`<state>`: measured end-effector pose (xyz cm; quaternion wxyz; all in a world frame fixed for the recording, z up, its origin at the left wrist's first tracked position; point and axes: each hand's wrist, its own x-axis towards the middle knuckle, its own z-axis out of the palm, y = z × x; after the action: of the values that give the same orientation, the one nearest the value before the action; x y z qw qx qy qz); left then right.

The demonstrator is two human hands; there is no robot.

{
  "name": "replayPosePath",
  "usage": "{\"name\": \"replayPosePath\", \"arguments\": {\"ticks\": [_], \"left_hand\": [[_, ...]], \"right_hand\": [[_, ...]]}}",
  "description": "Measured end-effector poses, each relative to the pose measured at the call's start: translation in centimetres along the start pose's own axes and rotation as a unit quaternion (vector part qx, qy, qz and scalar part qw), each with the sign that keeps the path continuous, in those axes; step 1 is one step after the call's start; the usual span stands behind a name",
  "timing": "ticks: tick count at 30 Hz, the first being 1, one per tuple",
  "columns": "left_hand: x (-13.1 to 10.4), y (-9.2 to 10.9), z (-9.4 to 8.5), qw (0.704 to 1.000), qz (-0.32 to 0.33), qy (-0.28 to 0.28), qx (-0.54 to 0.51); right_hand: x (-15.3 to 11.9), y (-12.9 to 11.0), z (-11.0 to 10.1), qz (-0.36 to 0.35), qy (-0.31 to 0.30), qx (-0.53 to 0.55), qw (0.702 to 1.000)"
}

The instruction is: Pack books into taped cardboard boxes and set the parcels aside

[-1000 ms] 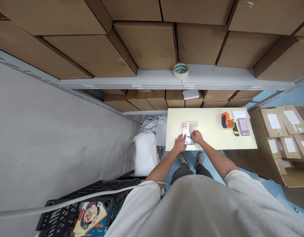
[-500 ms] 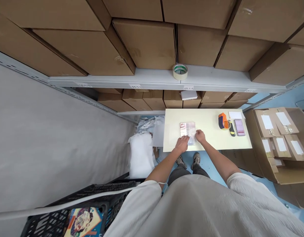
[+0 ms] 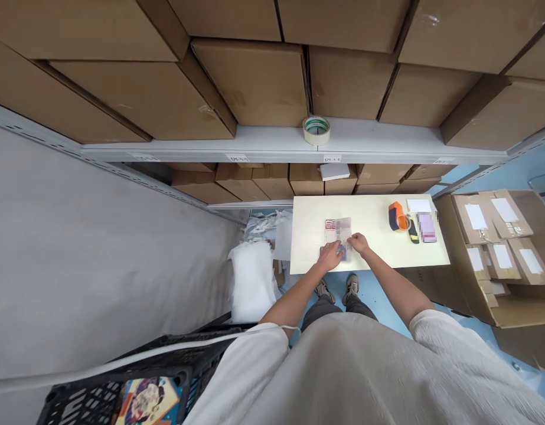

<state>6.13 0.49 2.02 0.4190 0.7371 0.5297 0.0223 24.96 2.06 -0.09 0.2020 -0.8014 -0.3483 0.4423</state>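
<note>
Open carton (image 3: 471, 289): stands beyond the bench's right edge; inside are small boxes (image 3: 515, 229), 5 of them showing white labels.
Black crate (image 3: 81, 407): beyond the near-left corner, close to the person; a colourful printed book (image 3: 149, 402) lies in it.
Upper shelf (image 3: 378, 133): bears large brown cartons (image 3: 252, 82), with 1 tape roll (image 3: 316, 139) at its front edge.
Lower shelf: more brown cartons, and 1 white box (image 3: 334, 172) on top of them.
Bench (image 3: 369, 254): pale top; toward the far-right corner lie an orange tape dispenser (image 3: 395, 213), a black-and-yellow tool (image 3: 413, 231), a white card (image 3: 418, 205) and a purple, pixelated item (image 3: 427, 229).
Left of bench: white packing sheets (image 3: 252, 283), then a grey wall (image 3: 121, 260).
Printed packet (image 3: 336, 226): flat on the bench, left of the middle, near the front edge.
Left hand (image 3: 330, 255): unclenched, laid over the packet's near-left part, fingers on its face.
Right hand (image 3: 358, 242): fingers drawn together at the packet's right edge; whether they pinch it, cannot tell.
Arms: both reach forward, converging over the front edge.
</note>
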Motion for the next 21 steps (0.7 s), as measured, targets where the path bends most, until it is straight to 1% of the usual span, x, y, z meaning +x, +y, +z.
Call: {"name": "replayPosePath", "arguments": {"ticks": [3, 7, 9, 11, 12, 14, 16, 17, 18, 19, 21], "left_hand": [[1.1, 2.5, 0.4, 0.998, 0.008, -0.016, -0.066], [2.4, 6.4, 1.5, 0.981, 0.029, -0.017, -0.189], [2.7, 8.0, 1.8, 0.973, 0.023, -0.011, -0.230], [2.8, 8.8, 1.6, 0.966, 0.007, -0.001, -0.257], [2.7, 8.8, 1.5, 0.965, -0.004, 0.006, -0.264], [2.6, 8.0, 0.9, 0.963, -0.035, 0.022, -0.266], [2.4, 6.3, 0.2, 0.961, -0.068, 0.047, -0.263], [2.3, 5.2, -0.1, 0.959, -0.083, 0.064, -0.262], [2.3, 4.0, -0.4, 0.957, -0.097, 0.082, -0.263], [2.4, 2.8, -0.7, 0.955, -0.106, 0.097, -0.261], [2.6, 0.5, -1.2, 0.959, -0.133, 0.109, -0.225]], "right_hand": [[-0.2, 0.0, -3.1, -0.007, 0.027, -0.009, 1.000], [-0.5, -0.1, -7.6, -0.023, 0.065, -0.029, 0.997], [-0.9, -0.5, -8.9, -0.023, 0.058, -0.013, 0.998], [-1.2, -1.0, -9.3, -0.019, 0.013, 0.046, 0.999], [-1.4, -1.3, -9.2, -0.018, -0.019, 0.083, 0.996], [-1.8, -1.9, -8.3, -0.020, -0.086, 0.150, 0.985], [-1.9, -2.4, -7.0, -0.023, -0.139, 0.188, 0.972], [-1.9, -2.5, -6.3, -0.025, -0.155, 0.193, 0.969], [-1.8, -2.4, -5.5, -0.027, -0.161, 0.188, 0.968], [-1.7, -2.3, -4.8, -0.029, -0.154, 0.173, 0.972], [-1.3, -1.7, -3.4, -0.024, -0.112, 0.112, 0.987]]}}
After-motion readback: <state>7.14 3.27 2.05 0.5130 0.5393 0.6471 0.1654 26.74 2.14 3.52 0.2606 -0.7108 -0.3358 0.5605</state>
